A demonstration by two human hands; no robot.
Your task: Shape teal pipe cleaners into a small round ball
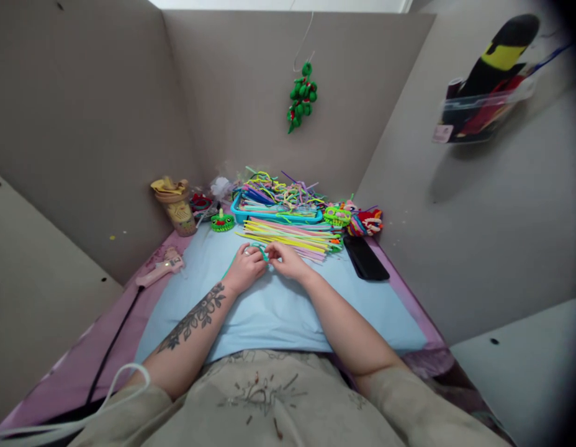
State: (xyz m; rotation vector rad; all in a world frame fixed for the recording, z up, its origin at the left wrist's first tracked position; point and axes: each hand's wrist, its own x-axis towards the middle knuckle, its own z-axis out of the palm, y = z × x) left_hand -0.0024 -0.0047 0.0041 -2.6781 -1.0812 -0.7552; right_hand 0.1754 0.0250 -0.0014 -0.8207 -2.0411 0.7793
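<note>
From my remote seat I read the frame from its left edge inward. At left of centre a pink glue gun (160, 270) lies on the purple cloth (74, 366), its black cord running down toward the lower left. Above it, in the corner, stands a tan cup (176, 208), with a small green figure (221, 221) just to its right.

In the middle of the frame my left hand (245, 268) rests on the light blue mat (269, 316), fingers curled together and pinching a teal pipe cleaner (261, 250). The stem shows as a small loop between the two hands, with a thin tail trailing down along the left wrist. My right hand (288, 261) sits just beside it, fingertips pressed onto the same loop; the hands are nearly touching.

I judge the stem very light, fuzzy and easy to grip, with a soft wire core that bends and holds its shape. It is best held close on either side of the bend, since a far grip lets it flop.

Just beyond the hands lies a fan of loose pipe cleaners (288, 236), with a blue tray (274, 216) of more behind them. Further right are a black phone (365, 257) and, hanging upper centre on the wall, a green ornament (301, 96).
</note>
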